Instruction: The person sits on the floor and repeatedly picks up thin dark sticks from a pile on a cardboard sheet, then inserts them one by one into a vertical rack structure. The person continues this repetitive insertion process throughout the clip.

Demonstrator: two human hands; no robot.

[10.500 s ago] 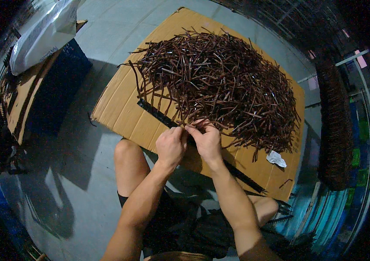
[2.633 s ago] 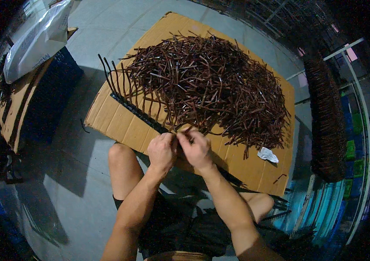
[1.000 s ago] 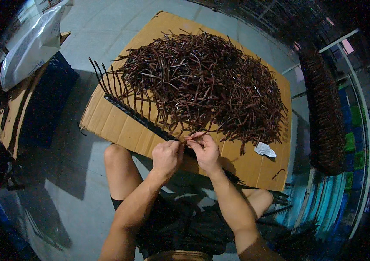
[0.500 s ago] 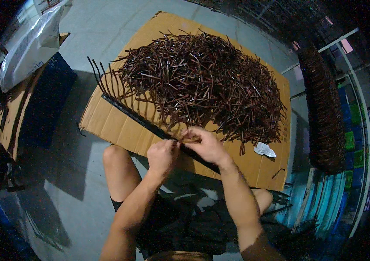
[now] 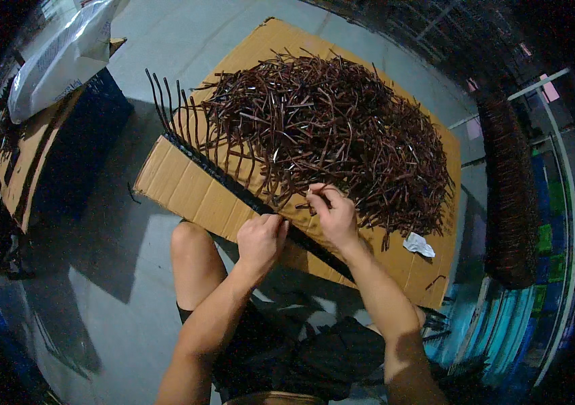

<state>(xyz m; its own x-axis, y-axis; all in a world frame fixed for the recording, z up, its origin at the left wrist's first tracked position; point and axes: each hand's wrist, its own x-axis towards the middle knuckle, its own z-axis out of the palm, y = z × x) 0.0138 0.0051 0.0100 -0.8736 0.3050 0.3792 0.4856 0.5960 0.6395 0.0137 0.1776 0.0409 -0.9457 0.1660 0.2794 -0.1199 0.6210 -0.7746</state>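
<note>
A long dark bar (image 5: 216,174) slants across the near side of a cardboard sheet, running down to the right. From its far left part several thin dark strips (image 5: 180,108) stand up in a row like comb teeth. My left hand (image 5: 259,237) is closed on the bar near its middle. Past the bar, my right hand (image 5: 336,219) has its fingertips pinched together at the near edge of a big heap of thin brown strips (image 5: 328,128). Whatever is between those fingertips is too small to make out.
The cardboard sheet (image 5: 186,185) lies under the heap. A crumpled white paper (image 5: 419,245) rests at its right. On the left stands a dark blue box (image 5: 101,131) with a plastic bag (image 5: 64,61) on top. A dark bristly bundle (image 5: 509,196) and a metal frame (image 5: 561,158) are at right.
My right hand has moved away from the bar and my left hand, up and right to the heap's edge. My left hand stays on the bar. The whole view has shifted slightly.
</note>
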